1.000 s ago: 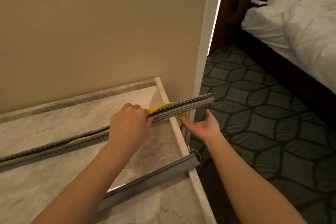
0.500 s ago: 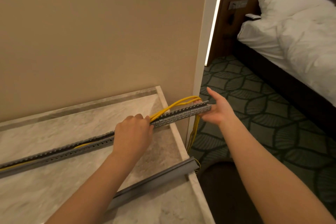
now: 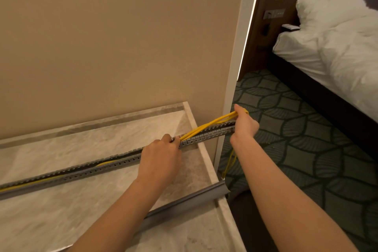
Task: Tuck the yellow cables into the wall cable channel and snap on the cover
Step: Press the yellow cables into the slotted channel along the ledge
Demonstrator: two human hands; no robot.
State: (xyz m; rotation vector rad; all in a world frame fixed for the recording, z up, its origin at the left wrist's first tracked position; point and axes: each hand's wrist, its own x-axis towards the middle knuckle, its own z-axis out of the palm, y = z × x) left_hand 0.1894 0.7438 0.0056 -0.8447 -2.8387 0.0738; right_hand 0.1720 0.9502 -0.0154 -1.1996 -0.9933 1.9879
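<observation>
Left hand (image 3: 159, 159) grips the channel (image 3: 86, 170) near the counter's (image 3: 61, 210) right edge; right hand (image 3: 244, 125) clutches the cables (image 3: 206, 126) just beyond it. Cover (image 3: 184, 204) lies alongside.

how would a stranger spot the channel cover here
Start at the marble counter below the beige wall, where two long grey strips lie. The cover is the nearer one, its end jutting past the counter's right edge. Unlike the slotted channel, it is smooth and holds no yellow cables.

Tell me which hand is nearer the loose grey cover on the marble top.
Left. The left hand grips the channel just behind the cover; the right hand holds the yellow cables past the counter edge.
</observation>
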